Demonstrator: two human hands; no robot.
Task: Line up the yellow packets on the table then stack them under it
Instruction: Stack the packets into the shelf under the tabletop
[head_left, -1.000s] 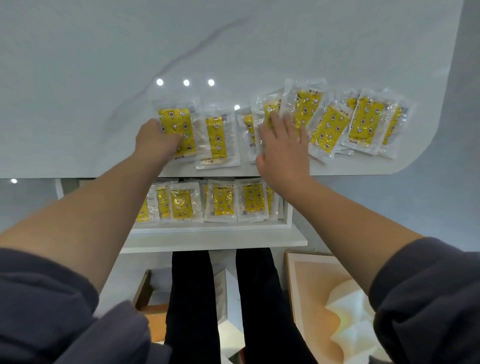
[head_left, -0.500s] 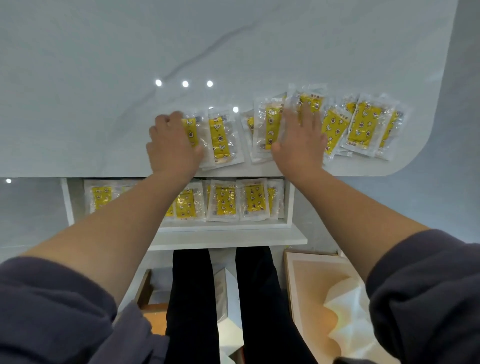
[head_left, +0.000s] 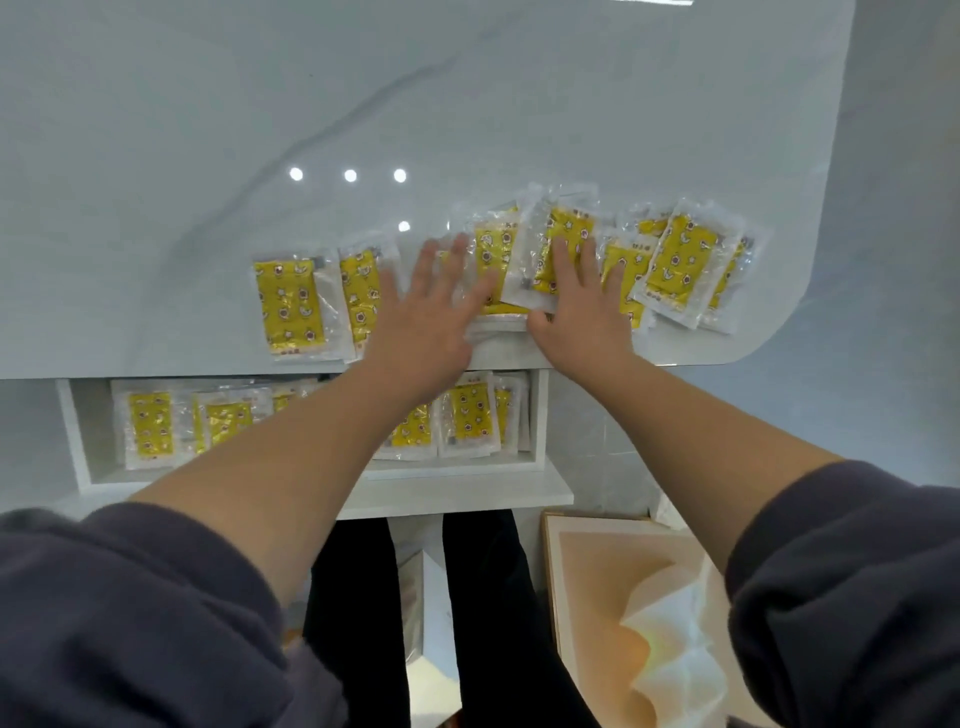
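Several yellow packets in clear wrappers lie in a rough row near the front edge of the white marble table (head_left: 156, 156). The leftmost packet (head_left: 288, 306) lies flat beside a second one (head_left: 358, 296). My left hand (head_left: 426, 322) rests flat with fingers spread on the packets in the middle of the row. My right hand (head_left: 582, 306) presses flat on a tilted packet (head_left: 550, 244). Overlapping packets (head_left: 680, 260) lie at the right end. More yellow packets (head_left: 150, 423) stand in the shelf under the table; my left forearm hides some of them.
The white shelf (head_left: 467, 488) under the table has a ledge in front. A person's dark-trousered legs (head_left: 467, 623) stand below. A beige panel with white folded material (head_left: 649, 623) lies on the floor at the right. The table's corner curves at right.
My left hand has moved right, off the two left packets, onto the middle of the row. My right hand stays pressed on the packets to the right of the middle.
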